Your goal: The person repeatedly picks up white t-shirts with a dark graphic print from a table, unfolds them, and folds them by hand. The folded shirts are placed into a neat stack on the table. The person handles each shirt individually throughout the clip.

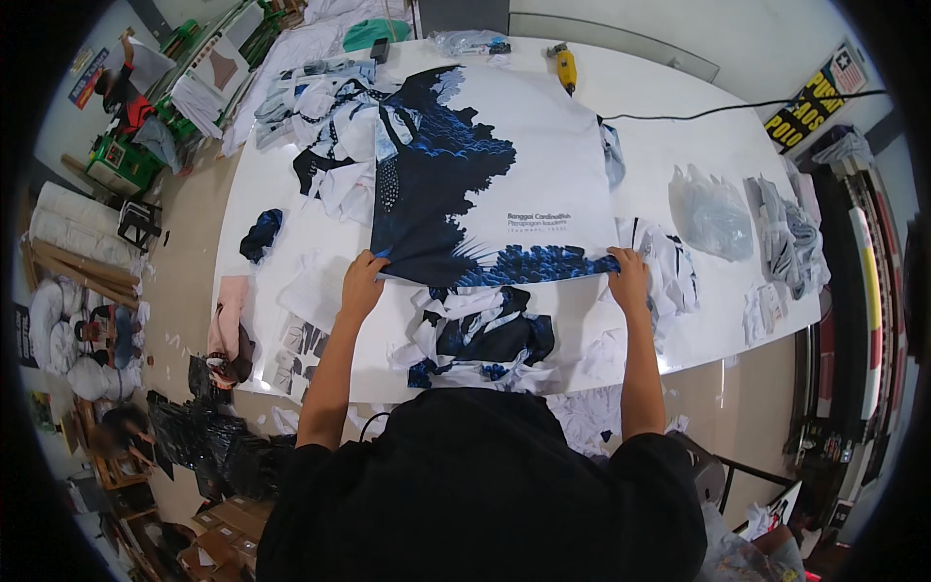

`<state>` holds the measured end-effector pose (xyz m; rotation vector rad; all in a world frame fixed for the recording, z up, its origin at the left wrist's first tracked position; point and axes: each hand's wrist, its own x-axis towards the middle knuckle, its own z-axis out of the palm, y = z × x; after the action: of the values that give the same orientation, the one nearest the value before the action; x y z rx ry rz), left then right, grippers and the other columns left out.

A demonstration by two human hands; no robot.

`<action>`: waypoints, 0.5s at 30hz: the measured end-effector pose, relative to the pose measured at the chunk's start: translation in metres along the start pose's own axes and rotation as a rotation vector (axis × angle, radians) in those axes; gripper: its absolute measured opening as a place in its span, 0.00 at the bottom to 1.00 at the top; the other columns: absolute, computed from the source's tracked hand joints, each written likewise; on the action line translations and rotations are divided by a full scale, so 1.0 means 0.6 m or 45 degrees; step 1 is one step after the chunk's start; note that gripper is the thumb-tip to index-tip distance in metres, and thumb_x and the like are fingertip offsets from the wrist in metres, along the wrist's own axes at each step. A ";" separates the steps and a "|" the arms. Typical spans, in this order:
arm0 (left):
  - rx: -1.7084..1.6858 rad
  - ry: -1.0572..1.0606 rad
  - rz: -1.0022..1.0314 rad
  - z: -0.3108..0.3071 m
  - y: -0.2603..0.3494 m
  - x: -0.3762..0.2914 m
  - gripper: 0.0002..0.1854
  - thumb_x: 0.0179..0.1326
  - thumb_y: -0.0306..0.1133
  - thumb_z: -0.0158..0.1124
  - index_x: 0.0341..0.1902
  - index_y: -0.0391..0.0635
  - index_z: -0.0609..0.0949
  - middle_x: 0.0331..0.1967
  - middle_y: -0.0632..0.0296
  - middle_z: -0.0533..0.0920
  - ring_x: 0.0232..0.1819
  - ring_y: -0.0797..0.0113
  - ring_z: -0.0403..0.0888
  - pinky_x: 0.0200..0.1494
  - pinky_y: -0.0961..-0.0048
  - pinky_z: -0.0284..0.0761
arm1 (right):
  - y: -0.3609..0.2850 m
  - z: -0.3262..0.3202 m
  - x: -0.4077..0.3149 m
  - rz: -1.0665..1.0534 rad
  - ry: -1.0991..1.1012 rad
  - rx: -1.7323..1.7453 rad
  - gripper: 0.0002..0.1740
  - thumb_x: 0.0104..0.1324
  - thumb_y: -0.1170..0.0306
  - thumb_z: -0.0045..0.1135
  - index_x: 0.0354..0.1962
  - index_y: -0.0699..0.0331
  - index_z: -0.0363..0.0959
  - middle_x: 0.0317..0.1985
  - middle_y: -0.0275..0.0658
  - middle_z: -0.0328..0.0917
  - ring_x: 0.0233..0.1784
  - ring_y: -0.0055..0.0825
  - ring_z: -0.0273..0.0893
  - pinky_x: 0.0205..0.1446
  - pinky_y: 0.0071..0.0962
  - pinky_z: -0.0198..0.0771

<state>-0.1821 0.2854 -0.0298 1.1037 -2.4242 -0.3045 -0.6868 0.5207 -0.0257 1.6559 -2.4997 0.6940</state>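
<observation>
A large printed fabric panel, white with a dark navy and blue pattern and some small writing, spreads over the middle of the table. My left hand pinches its near left corner. At the near right corner, my right hand grips the same cloth. The near edge hangs between both hands, seemingly a little raised. Just below it lies a crumpled heap of navy, blue and white fabric pieces. More white and dark cut pieces lie beside my right hand. Part of the panel's far left side meets a fabric pile.
The white table bears a pile of cut fabric, a clear plastic bag, grey folded cloth and a yellow power tool with a black cable. A person stands near green machinery at far left. Black plastic bags lie on the floor.
</observation>
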 end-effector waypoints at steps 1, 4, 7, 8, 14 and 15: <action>0.021 -0.072 -0.050 0.014 -0.008 -0.008 0.14 0.50 0.21 0.67 0.43 0.47 0.85 0.40 0.59 0.76 0.47 0.55 0.78 0.50 0.59 0.74 | 0.010 0.016 -0.012 0.025 -0.021 -0.028 0.23 0.55 0.79 0.58 0.50 0.56 0.79 0.48 0.39 0.79 0.56 0.45 0.74 0.60 0.46 0.66; 0.029 -0.117 -0.074 0.039 -0.026 -0.034 0.13 0.52 0.22 0.68 0.43 0.46 0.85 0.43 0.59 0.76 0.51 0.56 0.77 0.55 0.57 0.70 | 0.033 0.044 -0.046 0.032 -0.060 -0.068 0.16 0.62 0.73 0.59 0.48 0.55 0.81 0.49 0.37 0.78 0.59 0.42 0.73 0.61 0.48 0.65; 0.058 -0.100 -0.046 0.041 -0.038 -0.061 0.12 0.54 0.23 0.68 0.44 0.45 0.84 0.44 0.59 0.76 0.52 0.56 0.77 0.56 0.57 0.69 | 0.039 0.053 -0.072 0.051 -0.052 -0.084 0.14 0.65 0.71 0.59 0.48 0.56 0.81 0.51 0.37 0.78 0.61 0.41 0.72 0.62 0.49 0.65; 0.054 -0.101 -0.055 0.040 -0.041 -0.069 0.11 0.56 0.24 0.68 0.45 0.44 0.84 0.46 0.59 0.77 0.52 0.56 0.77 0.56 0.57 0.69 | 0.039 0.053 -0.078 0.061 -0.036 -0.084 0.13 0.65 0.71 0.59 0.48 0.56 0.81 0.52 0.37 0.78 0.61 0.41 0.72 0.62 0.50 0.65; 0.056 -0.002 -0.246 0.023 -0.024 -0.095 0.11 0.62 0.26 0.65 0.49 0.46 0.83 0.49 0.56 0.79 0.54 0.54 0.77 0.56 0.55 0.69 | 0.002 0.053 -0.100 0.080 0.070 -0.014 0.15 0.65 0.71 0.61 0.50 0.59 0.80 0.51 0.41 0.79 0.60 0.43 0.74 0.63 0.48 0.66; -0.011 0.044 -0.213 0.021 -0.011 -0.096 0.12 0.62 0.27 0.65 0.49 0.46 0.82 0.49 0.56 0.79 0.53 0.53 0.78 0.55 0.55 0.70 | -0.013 0.055 -0.102 0.044 0.087 0.079 0.16 0.65 0.71 0.61 0.51 0.60 0.80 0.50 0.42 0.79 0.58 0.43 0.75 0.62 0.46 0.67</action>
<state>-0.1510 0.3247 -0.0615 1.3002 -2.3027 -0.3458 -0.6477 0.5576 -0.0706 1.5829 -2.4896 0.8251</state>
